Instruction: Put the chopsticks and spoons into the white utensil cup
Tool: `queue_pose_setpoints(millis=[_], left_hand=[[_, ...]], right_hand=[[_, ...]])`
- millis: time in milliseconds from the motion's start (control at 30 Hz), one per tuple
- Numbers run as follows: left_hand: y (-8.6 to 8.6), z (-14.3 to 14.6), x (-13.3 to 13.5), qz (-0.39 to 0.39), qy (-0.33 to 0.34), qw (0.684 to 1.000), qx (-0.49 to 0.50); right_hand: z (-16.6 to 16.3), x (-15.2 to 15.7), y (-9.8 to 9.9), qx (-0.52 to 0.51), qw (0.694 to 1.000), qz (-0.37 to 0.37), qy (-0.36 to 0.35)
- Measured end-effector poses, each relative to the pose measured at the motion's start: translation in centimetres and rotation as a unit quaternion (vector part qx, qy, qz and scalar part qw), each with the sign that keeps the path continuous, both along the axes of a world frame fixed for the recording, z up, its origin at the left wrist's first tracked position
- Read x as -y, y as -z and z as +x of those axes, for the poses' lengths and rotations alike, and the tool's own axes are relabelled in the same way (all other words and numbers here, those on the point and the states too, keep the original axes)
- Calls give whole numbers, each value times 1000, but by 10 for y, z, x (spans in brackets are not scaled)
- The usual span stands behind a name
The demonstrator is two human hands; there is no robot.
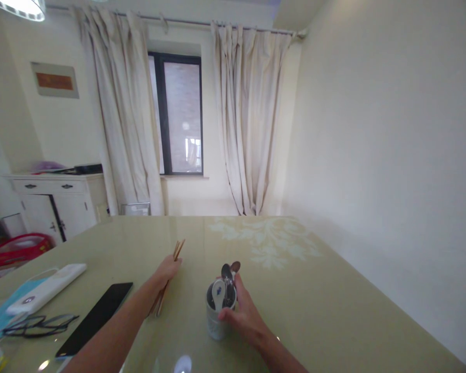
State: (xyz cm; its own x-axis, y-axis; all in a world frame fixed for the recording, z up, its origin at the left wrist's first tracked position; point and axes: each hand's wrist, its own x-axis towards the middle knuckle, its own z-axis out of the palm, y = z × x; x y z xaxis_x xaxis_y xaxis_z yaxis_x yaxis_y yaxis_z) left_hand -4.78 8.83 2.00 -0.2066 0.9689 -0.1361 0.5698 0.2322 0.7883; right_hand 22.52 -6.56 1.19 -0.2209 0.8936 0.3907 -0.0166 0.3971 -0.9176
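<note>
My left hand [170, 270] is closed around a few wooden chopsticks [162, 299], which slant with their upper ends pointing away from me. To its right, a pale utensil holder [216, 325] stands upright on the table. My right hand [241, 312] wraps round the holder's right side, thumb at the front. Inside the holder are a white ceramic spoon [218, 294] with a blue mark, a dark metal spoon [227, 273] and a brownish spoon [235, 267]. The holder's lower right side is partly hidden by my right hand.
On the left of the glossy table [318, 311] lie a black phone [97, 317], glasses [42, 325], a white power strip-like device [48, 288] and a blue face mask [11, 310]. A wall [392, 155] runs along the right edge. A red basket [21, 248] is beyond the left edge.
</note>
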Motion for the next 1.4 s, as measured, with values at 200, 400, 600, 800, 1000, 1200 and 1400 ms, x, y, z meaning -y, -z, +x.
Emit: queue_pose_setpoints(millis=[200,400,600,800,1000,1200,1400], left_hand=[[10,-12,-11,32,26,990,-132],[25,-6,10,80,9,982,-170],[11,-2,23,138,21,982,-127],[-55,28,39,216,221,945,104],[-74,63,55,199,327,920,78],[-95,46,56,244,208,923,213],[-122,-24,37,346,-18,885,311]], right_hand=[[-9,-9,3,59,998,7,-5],[-42,-36,4,61,997,8,43],[-73,-42,12,18,996,-2,89],[-72,-35,11,14,996,7,90],[-70,-34,10,3,997,-8,74],[-70,-30,11,14,996,-22,82],[-70,-29,11,19,996,-8,85]])
